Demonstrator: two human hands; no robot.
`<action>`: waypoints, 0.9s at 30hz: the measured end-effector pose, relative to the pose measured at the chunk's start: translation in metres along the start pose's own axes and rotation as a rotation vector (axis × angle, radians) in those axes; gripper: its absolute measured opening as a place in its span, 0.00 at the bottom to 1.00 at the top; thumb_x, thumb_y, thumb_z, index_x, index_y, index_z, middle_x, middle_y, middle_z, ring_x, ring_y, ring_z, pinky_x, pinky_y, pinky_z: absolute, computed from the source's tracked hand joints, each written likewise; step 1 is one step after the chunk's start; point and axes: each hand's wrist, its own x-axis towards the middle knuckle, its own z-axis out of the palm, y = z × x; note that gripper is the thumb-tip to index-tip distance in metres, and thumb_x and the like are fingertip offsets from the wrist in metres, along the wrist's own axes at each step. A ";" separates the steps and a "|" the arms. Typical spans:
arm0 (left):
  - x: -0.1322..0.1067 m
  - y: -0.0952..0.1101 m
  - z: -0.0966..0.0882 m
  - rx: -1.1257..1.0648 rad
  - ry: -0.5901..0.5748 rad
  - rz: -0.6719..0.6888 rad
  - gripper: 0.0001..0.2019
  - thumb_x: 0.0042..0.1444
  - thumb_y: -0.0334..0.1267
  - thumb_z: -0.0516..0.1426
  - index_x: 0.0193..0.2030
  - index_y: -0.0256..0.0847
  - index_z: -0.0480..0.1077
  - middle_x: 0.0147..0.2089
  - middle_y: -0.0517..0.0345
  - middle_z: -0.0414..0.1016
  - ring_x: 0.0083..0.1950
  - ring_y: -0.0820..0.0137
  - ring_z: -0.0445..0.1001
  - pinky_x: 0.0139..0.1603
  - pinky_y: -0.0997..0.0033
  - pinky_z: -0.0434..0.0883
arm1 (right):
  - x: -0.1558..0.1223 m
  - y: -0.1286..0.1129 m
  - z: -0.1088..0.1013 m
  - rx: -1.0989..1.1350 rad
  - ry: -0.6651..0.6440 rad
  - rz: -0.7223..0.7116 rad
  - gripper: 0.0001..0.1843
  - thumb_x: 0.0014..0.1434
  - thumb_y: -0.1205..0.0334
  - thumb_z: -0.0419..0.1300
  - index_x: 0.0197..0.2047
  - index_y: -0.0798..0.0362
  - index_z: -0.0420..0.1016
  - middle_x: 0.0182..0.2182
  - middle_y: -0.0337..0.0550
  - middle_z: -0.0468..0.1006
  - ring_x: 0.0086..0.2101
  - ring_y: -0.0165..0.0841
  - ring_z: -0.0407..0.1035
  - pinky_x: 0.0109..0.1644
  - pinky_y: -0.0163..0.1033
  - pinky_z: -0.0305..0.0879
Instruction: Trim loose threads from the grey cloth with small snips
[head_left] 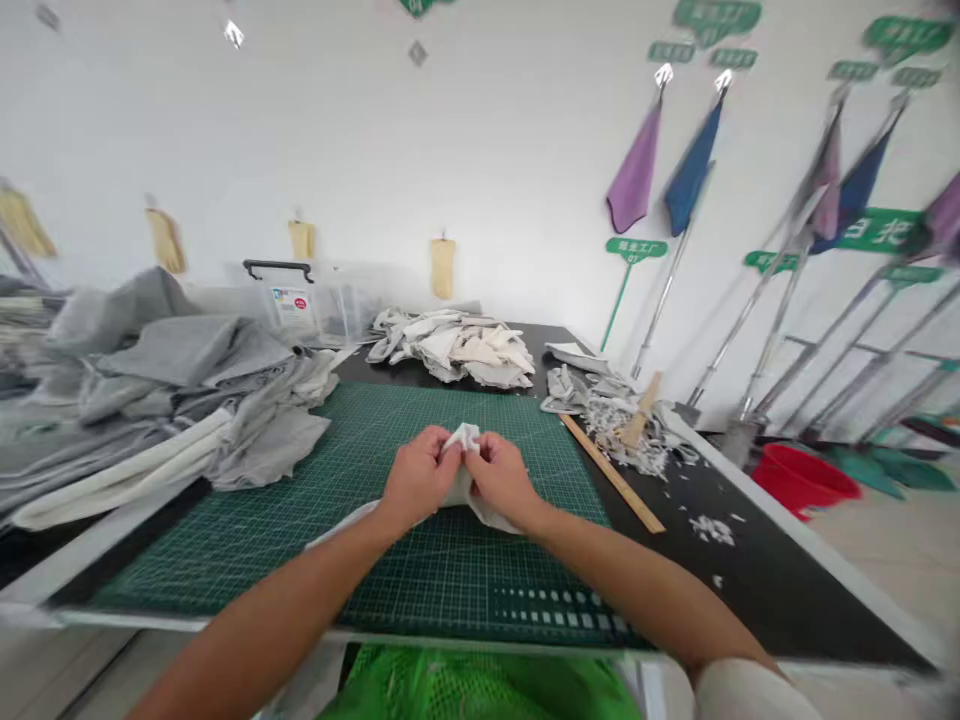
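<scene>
Both my hands meet over the middle of a green cutting mat (pixel 315 520) and pinch a small piece of white cloth (pixel 466 437) between them. My left hand (pixel 415 478) grips its left side with curled fingers. My right hand (pixel 501 478) grips the right side, fingers closed too. The cloth bunches up between my thumbs and trails down onto the mat under my wrists.
Grey and cream fabric (pixel 165 390) is heaped at the left. A pile of white cloth pieces (pixel 457 350) lies at the back, with a clear storage box (pixel 300 300) behind. A wooden ruler (pixel 611 473), scraps (pixel 637 430) and a brush lie at right. A red basin (pixel 802 478) sits on the floor.
</scene>
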 end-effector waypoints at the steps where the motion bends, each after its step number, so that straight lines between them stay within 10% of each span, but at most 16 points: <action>1: -0.001 0.000 0.000 -0.016 -0.033 0.016 0.08 0.56 0.41 0.52 0.33 0.40 0.68 0.25 0.63 0.70 0.28 0.73 0.67 0.29 0.75 0.59 | 0.000 0.001 0.000 0.016 -0.001 0.008 0.06 0.52 0.62 0.54 0.25 0.53 0.63 0.16 0.32 0.64 0.19 0.25 0.59 0.23 0.29 0.54; 7: -0.001 -0.002 0.001 -0.071 -0.073 0.031 0.11 0.54 0.43 0.53 0.28 0.39 0.68 0.22 0.64 0.69 0.25 0.75 0.65 0.27 0.77 0.61 | -0.001 0.000 0.000 0.117 -0.058 0.028 0.04 0.51 0.63 0.54 0.27 0.53 0.64 0.16 0.32 0.64 0.17 0.24 0.57 0.21 0.29 0.53; 16: 0.016 -0.023 -0.010 0.097 0.296 -0.160 0.11 0.54 0.41 0.52 0.23 0.41 0.58 0.21 0.65 0.60 0.24 0.73 0.59 0.26 0.73 0.53 | -0.005 0.000 0.002 0.102 -0.058 0.091 0.09 0.53 0.58 0.55 0.26 0.53 0.64 0.17 0.33 0.64 0.17 0.25 0.59 0.18 0.29 0.54; 27: 0.001 -0.008 0.002 -0.033 -0.051 0.123 0.13 0.59 0.42 0.49 0.28 0.39 0.68 0.24 0.63 0.68 0.27 0.75 0.66 0.29 0.76 0.62 | -0.007 -0.007 0.004 0.179 -0.063 0.026 0.14 0.55 0.57 0.54 0.21 0.54 0.63 0.14 0.33 0.63 0.16 0.25 0.62 0.18 0.29 0.58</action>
